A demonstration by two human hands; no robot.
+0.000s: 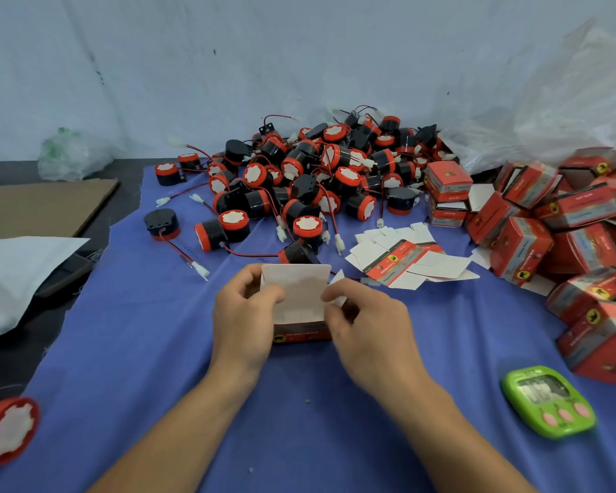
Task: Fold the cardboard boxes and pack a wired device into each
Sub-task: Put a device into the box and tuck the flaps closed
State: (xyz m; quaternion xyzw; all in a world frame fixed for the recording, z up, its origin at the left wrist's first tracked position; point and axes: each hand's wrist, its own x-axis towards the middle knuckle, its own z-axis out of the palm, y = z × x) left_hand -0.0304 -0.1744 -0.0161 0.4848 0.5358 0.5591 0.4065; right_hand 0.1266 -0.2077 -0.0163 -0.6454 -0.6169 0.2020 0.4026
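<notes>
Red-fronted carton (301,332), white flap (296,290) upright, pinched at its left edge by the left hand (244,314) and its right edge by the right hand (367,325), fingers curled; yellow-and-black emblem (277,339) visible, lettering too blurred to read; wired devices (317,172) heaped beyond both hands, flat blanks (406,261) beyond the right.

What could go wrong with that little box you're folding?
The box is held by the left hand and right hand with its white flap up; a crooked push might crease it. Wires in the device pile look tangled, so pulling one device may drag others. The flat box blanks lie loose beside the right hand and could get knocked about.
</notes>
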